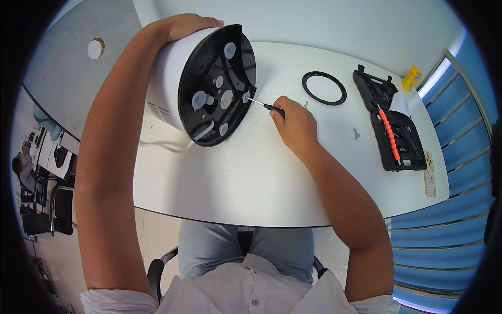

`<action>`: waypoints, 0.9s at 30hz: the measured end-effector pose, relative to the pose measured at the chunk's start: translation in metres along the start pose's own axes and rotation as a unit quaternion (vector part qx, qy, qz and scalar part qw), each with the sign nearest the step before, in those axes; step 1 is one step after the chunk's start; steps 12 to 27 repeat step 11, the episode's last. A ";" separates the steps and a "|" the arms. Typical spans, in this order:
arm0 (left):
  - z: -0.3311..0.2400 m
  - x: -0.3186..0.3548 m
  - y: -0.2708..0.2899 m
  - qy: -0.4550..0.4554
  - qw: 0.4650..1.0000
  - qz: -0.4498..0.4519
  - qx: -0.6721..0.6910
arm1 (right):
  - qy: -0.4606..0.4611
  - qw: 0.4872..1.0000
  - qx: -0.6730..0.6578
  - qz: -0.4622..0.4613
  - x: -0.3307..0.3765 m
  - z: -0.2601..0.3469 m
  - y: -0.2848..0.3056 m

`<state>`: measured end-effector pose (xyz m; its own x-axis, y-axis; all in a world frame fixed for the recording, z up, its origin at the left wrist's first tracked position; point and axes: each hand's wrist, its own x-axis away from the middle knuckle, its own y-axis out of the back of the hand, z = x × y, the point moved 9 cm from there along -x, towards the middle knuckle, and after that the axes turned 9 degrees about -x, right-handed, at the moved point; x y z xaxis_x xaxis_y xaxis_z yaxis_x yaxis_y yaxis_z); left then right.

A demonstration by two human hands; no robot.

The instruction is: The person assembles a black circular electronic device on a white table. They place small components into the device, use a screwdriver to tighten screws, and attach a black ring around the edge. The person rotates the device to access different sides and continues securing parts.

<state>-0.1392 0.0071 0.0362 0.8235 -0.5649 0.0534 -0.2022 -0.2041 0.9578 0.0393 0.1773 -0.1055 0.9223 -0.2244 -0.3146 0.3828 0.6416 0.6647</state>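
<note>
A white, rounded appliance (166, 78) lies tipped on its side, with its black underside (212, 118) turned toward the right. Clear suction-cup feet are spread over that base. Over the top of the white body lies my left hand (189, 25), its fingers reaching to the rim and holding the appliance; part of the hand's grip is hidden. My right hand (296, 124) grips a screwdriver (274, 109) by its black handle. The screwdriver's thin metal shaft points left, its tip at the foot on the base's right edge.
A black ring (305, 83) lies right of the appliance, near small loose screws (356, 134). Farther right are an open black tool case (388, 163) with an orange flexible shaft (390, 137), a yellow item (412, 78) and a printed strip (430, 178). A white cord (168, 148) trails behind the appliance.
</note>
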 end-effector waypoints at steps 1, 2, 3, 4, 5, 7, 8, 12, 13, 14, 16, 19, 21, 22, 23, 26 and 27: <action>0.000 0.001 0.000 -0.002 1.000 0.003 0.005 | 0.024 1.000 0.013 -0.006 0.000 0.004 0.001; 0.001 0.001 0.000 -0.004 1.000 0.007 0.009 | 0.048 0.998 0.026 -0.013 0.002 0.009 0.001; 0.001 0.003 -0.001 -0.006 1.000 0.010 0.013 | 0.073 0.996 0.038 -0.019 0.005 0.014 0.002; 0.001 0.003 0.000 -0.005 1.000 0.003 0.014 | 0.083 0.994 0.071 -0.011 0.007 0.019 -0.001; 0.000 0.005 0.000 -0.003 1.000 -0.005 0.014 | 0.094 0.990 0.104 -0.002 0.009 0.027 -0.005; 0.002 0.005 -0.001 0.001 1.000 -0.002 0.021 | 0.139 0.978 0.152 -0.005 0.017 0.037 -0.013; 0.004 0.004 0.000 0.002 1.000 -0.005 0.015 | 0.165 0.972 0.169 -0.022 0.018 0.040 -0.013; 0.004 0.003 0.002 0.008 1.000 -0.011 -0.013 | 0.196 0.961 0.181 -0.065 0.018 0.037 -0.013; 0.004 0.003 0.002 0.008 1.000 -0.011 -0.013 | 0.196 0.961 0.181 -0.065 0.018 0.037 -0.013; 0.004 0.003 0.002 0.008 1.000 -0.011 -0.013 | 0.196 0.961 0.181 -0.065 0.018 0.037 -0.013; 0.004 0.003 0.002 0.008 1.000 -0.011 -0.013 | 0.196 0.961 0.181 -0.065 0.018 0.037 -0.013; 0.004 0.003 0.002 0.008 1.000 -0.011 -0.013 | 0.196 0.961 0.181 -0.065 0.018 0.037 -0.013; 0.004 0.003 0.002 0.008 1.000 -0.011 -0.013 | 0.196 0.961 0.181 -0.065 0.018 0.037 -0.013; 0.004 0.003 0.002 0.008 1.000 -0.011 -0.013 | 0.196 0.961 0.181 -0.065 0.018 0.037 -0.013; 0.004 0.003 0.002 0.008 1.000 -0.011 -0.013 | 0.196 0.961 0.181 -0.065 0.018 0.037 -0.013; 0.004 0.003 0.002 0.008 1.000 -0.011 -0.013 | 0.196 0.961 0.181 -0.065 0.018 0.037 -0.013; 0.004 0.003 0.002 0.008 1.000 -0.011 -0.013 | 0.196 0.961 0.181 -0.065 0.018 0.037 -0.013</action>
